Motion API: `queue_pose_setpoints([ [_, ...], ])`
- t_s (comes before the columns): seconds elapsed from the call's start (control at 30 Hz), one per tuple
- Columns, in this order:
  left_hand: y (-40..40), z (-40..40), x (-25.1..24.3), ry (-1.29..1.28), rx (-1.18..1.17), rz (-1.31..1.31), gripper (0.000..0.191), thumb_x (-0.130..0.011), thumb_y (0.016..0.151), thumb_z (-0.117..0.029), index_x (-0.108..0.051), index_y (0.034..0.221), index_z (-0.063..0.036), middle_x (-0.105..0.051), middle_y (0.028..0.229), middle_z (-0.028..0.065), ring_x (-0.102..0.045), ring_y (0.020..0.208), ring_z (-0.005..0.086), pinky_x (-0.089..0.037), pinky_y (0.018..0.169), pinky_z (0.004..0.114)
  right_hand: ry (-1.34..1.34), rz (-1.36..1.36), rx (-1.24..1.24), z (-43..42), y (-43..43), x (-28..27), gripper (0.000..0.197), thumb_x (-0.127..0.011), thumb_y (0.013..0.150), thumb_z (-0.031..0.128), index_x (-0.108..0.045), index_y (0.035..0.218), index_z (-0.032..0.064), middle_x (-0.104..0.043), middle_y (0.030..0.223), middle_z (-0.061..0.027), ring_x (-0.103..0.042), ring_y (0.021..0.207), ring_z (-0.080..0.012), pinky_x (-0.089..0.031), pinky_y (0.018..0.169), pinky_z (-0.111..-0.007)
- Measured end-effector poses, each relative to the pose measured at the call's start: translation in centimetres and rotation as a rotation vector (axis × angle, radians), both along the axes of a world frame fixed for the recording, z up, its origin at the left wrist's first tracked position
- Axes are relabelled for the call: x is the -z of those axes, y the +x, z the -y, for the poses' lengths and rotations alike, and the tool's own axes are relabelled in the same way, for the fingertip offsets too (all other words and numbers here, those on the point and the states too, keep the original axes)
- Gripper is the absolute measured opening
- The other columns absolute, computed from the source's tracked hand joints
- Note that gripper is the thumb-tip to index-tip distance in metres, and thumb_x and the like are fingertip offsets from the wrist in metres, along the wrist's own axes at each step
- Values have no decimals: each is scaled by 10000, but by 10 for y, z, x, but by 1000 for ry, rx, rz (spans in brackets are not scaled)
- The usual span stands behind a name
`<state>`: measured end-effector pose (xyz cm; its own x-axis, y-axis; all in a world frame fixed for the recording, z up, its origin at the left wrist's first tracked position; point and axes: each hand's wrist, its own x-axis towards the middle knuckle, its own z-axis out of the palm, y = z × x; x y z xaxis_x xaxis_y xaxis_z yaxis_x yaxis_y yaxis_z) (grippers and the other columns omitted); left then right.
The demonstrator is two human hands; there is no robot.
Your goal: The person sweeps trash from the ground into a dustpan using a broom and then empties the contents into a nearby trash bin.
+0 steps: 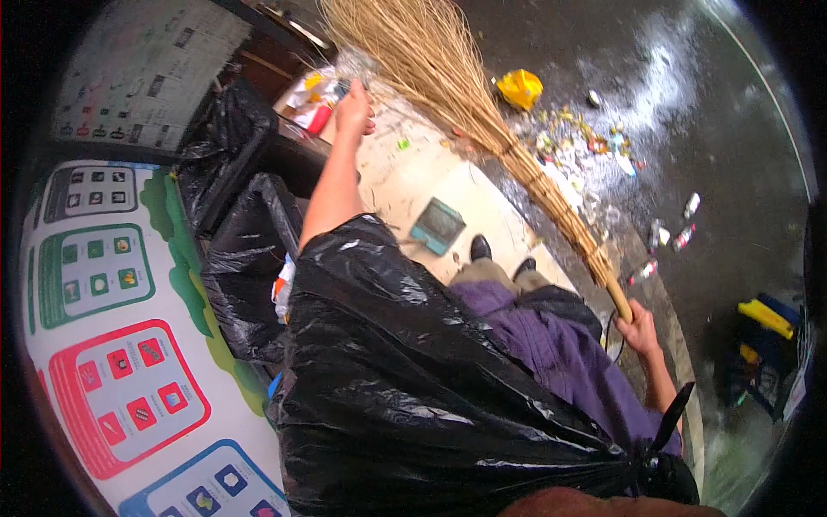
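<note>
My right hand [636, 328] grips the short handle of a long bundled-twig broom [549, 194]. Its bristles fan out towards the top of the view, above the pale floor and the dark ground. My left hand [354, 113] reaches out beside a heap of mixed litter [313, 97], with clear crumpled plastic [356, 63] just beyond it. Its fingers look partly curled; whether they hold anything is unclear. A black plastic sheet [400, 388] drapes over my left shoulder and front, knotted at the lower right.
A green dustpan [438, 226] lies on the pale floor by my shoes [480, 248]. Black bin bags [249, 271] stand beside a picture panel [129, 381] at left. Scattered litter [581, 145], a yellow bag [520, 89] and plastic bottles [683, 237] lie on wet, dark ground.
</note>
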<state>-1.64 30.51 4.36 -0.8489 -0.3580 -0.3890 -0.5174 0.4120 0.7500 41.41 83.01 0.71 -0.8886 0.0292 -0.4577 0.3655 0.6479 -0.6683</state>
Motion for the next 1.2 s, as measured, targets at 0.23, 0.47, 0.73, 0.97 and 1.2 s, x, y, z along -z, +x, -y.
queue_pose_setpoints([
  [0.23,84,50,35,-470,357,-185,464,-585,783,-519,-644,930,-83,-662,822,115,-637,787,242,-476,726,349,-136,175,77,7,-22,7,243,-603,723,169,-467,798,-19,-447,640,-106,-423,618,-150,-383,559,-329],
  [0.47,216,55,5,-813,499,351,586,-586,772,-531,-569,1169,-99,-611,1104,137,-567,1044,307,-433,892,400,81,216,-143,34,-81,75,334,-599,738,237,-532,954,-9,-574,771,-216,-593,731,-327,-456,669,-417],
  [0.73,287,115,50,-403,-26,55,510,-634,831,-388,-538,1192,-40,-631,1025,103,-602,915,196,-478,783,308,-44,329,-319,165,-212,171,421,-590,773,346,-609,847,-68,-616,715,-199,-636,631,-277,-497,603,-397],
  [0.97,313,97,84,504,-150,-232,451,-458,955,-151,-287,1364,-67,-374,1371,175,-438,1210,237,-403,974,399,353,272,-234,180,-270,195,329,-571,760,296,-639,891,3,-656,836,-189,-653,805,-292,-501,729,-395],
  [1.2,264,85,131,161,-123,-77,230,-498,912,-181,-658,917,-15,-625,848,52,-555,738,106,-473,708,241,349,352,-117,115,-327,184,187,-569,728,136,-616,738,-45,-605,556,-136,-618,472,-204,-509,472,-344],
])
